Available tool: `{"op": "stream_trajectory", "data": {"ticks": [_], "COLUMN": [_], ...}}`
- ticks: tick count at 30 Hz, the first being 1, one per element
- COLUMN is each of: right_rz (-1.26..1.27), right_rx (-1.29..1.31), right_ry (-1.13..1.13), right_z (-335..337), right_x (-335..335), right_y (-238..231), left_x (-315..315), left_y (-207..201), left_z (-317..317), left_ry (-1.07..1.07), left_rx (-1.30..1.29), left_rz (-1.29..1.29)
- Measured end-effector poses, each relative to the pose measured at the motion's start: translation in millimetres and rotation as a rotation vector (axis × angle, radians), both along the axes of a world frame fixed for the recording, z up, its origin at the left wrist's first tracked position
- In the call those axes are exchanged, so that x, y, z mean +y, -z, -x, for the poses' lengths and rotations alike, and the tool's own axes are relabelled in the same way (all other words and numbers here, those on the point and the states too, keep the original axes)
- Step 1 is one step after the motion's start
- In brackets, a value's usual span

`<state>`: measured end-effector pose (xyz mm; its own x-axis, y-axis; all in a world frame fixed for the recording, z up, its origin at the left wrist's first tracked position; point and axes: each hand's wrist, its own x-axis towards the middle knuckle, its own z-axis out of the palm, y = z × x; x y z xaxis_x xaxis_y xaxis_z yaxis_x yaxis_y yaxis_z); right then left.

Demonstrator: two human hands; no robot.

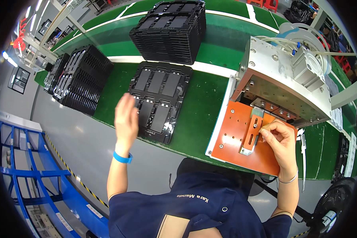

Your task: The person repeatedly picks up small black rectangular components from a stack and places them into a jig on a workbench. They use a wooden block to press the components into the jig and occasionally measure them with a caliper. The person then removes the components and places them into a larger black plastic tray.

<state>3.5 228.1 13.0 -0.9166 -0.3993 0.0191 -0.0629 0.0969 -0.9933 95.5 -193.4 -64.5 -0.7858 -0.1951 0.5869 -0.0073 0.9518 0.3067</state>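
My left hand (127,119) is held with its fingers stretched out beside the left edge of a black plastic tray (150,101). Several flat dark rectangular parts (171,85) lie in the tray's pockets. At the press, my right hand (280,141) pinches thumb and fingers together over an orange base plate (232,148). Whatever is between those fingertips is too small or hidden to name. Right next to them, a slotted orange bar (253,133) is screwed to the plate over a metal piece.
The metal press (285,75) with its hoses overhangs the plate. A tall stack of black trays (168,35) stands beyond the single tray, and more stacked trays (81,77) sit at the left. A blue rack (39,173) is at lower left, a black fan (333,202) at lower right.
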Motion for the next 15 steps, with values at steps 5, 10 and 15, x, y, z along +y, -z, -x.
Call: {"op": "stream_trajectory", "data": {"ticks": [5, 10, 15], "right_rz": [-0.023, -0.051, -0.077], "right_rx": [0.014, 0.009, 0.014], "right_ry": [-0.029, -0.045, -0.061], "right_z": [0, -1, -1], "right_x": [0, -2, -2], "right_y": [0, -3, -5], "left_x": [-72, -82, -99], "left_y": [16, 18, 5], "left_z": [-14, -15, -14], "left_ry": [-0.371, -0.387, -0.285], "left_rx": [-0.357, -0.350, -0.282], "left_rz": [-0.221, -0.358, -0.792]}}
